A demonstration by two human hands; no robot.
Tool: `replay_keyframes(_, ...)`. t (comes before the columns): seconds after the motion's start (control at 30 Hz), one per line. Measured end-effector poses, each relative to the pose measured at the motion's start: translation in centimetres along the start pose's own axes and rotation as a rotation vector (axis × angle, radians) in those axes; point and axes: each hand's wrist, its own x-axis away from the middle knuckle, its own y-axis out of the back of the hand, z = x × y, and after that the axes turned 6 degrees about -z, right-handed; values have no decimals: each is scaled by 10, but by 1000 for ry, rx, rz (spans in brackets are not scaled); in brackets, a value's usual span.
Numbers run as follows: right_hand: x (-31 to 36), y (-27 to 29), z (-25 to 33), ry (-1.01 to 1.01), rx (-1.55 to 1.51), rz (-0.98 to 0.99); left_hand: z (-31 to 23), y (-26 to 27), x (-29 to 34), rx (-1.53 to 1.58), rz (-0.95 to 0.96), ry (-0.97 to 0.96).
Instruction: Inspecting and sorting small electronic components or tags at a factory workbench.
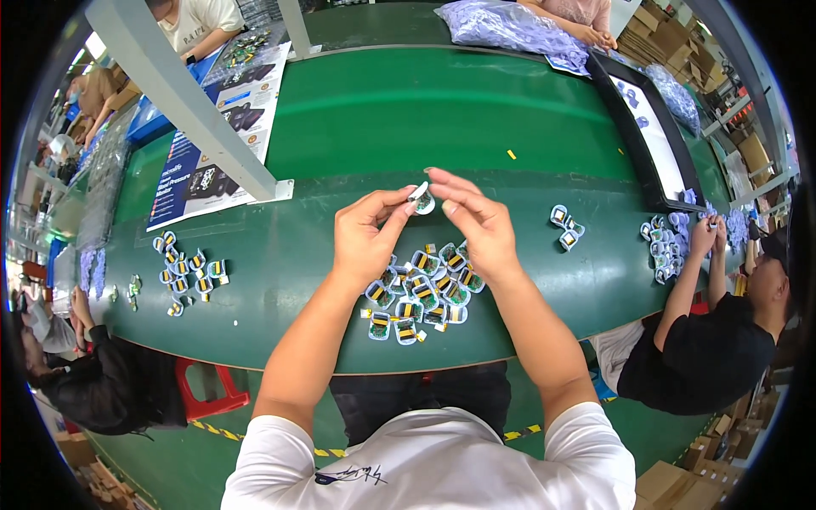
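Observation:
Above the green table, my left hand [365, 228] pinches a small rounded white plastic shell [426, 205] between thumb and fingers. Some green, like a circuit board, shows inside the shell. My right hand [483, 228] is held just to the right of it, fingers stretched out and thumb apart; whether a fingertip touches the shell I cannot tell. Below both hands lies a pile of similar small white-rimmed units [422, 291] with green boards, black-and-yellow strips and little yellow tabs.
More such units lie in a group [178, 274] to the left and a few [566, 228] to the right. A grey post [191, 106] stands on a printed poster [212, 191]. At far right are a black-rimmed tray [650, 202] and a co-worker [705, 319]; others sit around the table.

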Motion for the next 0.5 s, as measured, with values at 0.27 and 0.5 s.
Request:
replay_keyframes(0.27, -4, 16, 14, 90, 322, 80, -2, -1, 0, 44, 253, 183)
replay_keyframes(0.5, 15, 89, 18, 299, 928, -169, -10, 12, -11, -563, 434, -297)
